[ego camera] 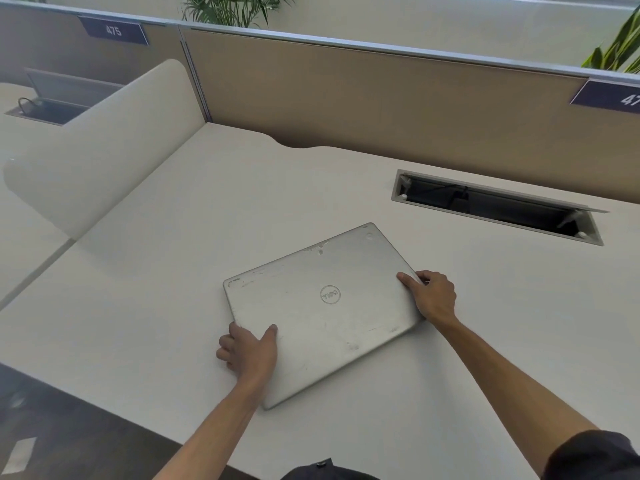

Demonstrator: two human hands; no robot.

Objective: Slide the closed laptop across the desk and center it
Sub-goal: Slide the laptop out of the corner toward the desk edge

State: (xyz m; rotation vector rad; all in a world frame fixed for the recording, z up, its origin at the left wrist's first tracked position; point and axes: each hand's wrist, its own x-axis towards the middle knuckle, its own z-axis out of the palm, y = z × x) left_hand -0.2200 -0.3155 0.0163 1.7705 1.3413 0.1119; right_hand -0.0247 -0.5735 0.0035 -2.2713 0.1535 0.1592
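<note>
A closed silver laptop point(322, 306) with a round logo on its lid lies flat on the white desk point(173, 271), turned at an angle with one corner pointing away. My left hand point(249, 351) grips its near-left edge, thumb on the lid and fingers curled around the side. My right hand point(433, 296) holds the right edge, thumb on top and the other fingers wrapped down over the side.
An open cable slot point(495, 209) with a raised flap is set in the desk behind and right of the laptop. A tan partition point(381, 98) closes the back. A curved white divider point(104, 147) stands at the left. Dark floor shows past the desk's near-left edge.
</note>
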